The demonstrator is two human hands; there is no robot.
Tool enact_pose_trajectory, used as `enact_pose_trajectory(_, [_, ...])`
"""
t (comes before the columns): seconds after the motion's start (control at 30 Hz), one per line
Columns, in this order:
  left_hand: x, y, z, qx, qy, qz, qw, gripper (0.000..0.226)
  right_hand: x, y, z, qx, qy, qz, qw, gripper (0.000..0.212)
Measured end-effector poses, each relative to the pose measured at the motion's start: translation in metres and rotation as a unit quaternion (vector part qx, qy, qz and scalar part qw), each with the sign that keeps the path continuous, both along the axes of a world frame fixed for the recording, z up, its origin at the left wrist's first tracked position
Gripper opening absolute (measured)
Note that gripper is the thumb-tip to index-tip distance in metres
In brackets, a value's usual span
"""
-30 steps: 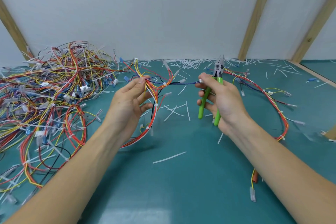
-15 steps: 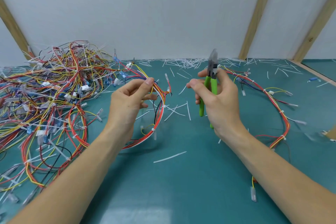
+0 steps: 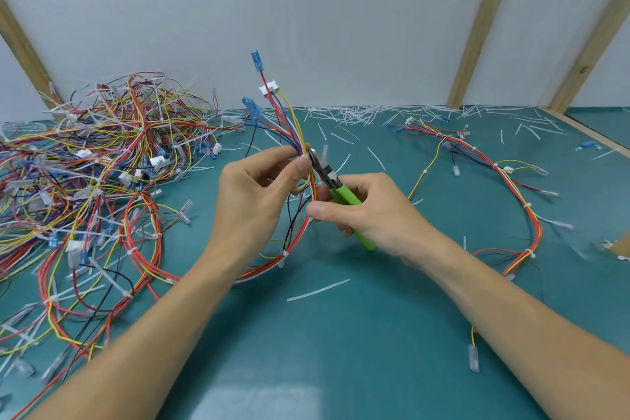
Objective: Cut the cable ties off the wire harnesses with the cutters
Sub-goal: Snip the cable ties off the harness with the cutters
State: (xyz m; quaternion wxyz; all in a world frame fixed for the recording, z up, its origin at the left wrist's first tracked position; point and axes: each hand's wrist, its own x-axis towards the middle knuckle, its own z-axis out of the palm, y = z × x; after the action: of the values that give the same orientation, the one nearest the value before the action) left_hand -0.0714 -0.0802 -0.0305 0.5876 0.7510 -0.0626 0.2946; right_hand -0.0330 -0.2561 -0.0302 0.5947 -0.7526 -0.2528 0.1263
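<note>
Left hand (image 3: 254,196) pinches wire harness (image 3: 300,147) upright above teal table (image 3: 341,334). Right hand (image 3: 368,211) grips green-handled cutters (image 3: 335,186), tip against bundle beside left thumb. Cable tie (image 3: 284,254) lower on harness. Harness pile (image 3: 95,160) left.

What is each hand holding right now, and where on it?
Left hand pinches the wire harness at its bundled upper part. Right hand grips the cutters by the green handles.
</note>
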Motion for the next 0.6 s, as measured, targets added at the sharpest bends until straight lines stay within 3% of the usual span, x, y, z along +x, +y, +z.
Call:
enact_pose_trajectory(0.17, [0.001,-0.005,-0.001,0.049,-0.003,-0.030,0.998,0.030,0.001,0.002,0.002,0.041,0.024,-0.055,0.997,0.012])
enact_pose_trajectory(0.3, [0.004,0.004,0.001,0.078,-0.026,0.052,0.995,0.030,0.006,-0.001,0.009,0.114,0.058,-0.102,0.987,0.020])
enact_pose_trajectory(0.47, [0.006,0.012,-0.001,0.089,-0.007,0.132,0.987,0.035,0.016,-0.010,0.015,0.185,0.118,-0.078,0.973,0.029])
enact_pose_trajectory(0.6, [0.006,0.015,0.000,0.106,-0.017,0.188,0.976,0.029,0.020,-0.016,0.019,0.241,0.180,-0.057,0.952,0.022])
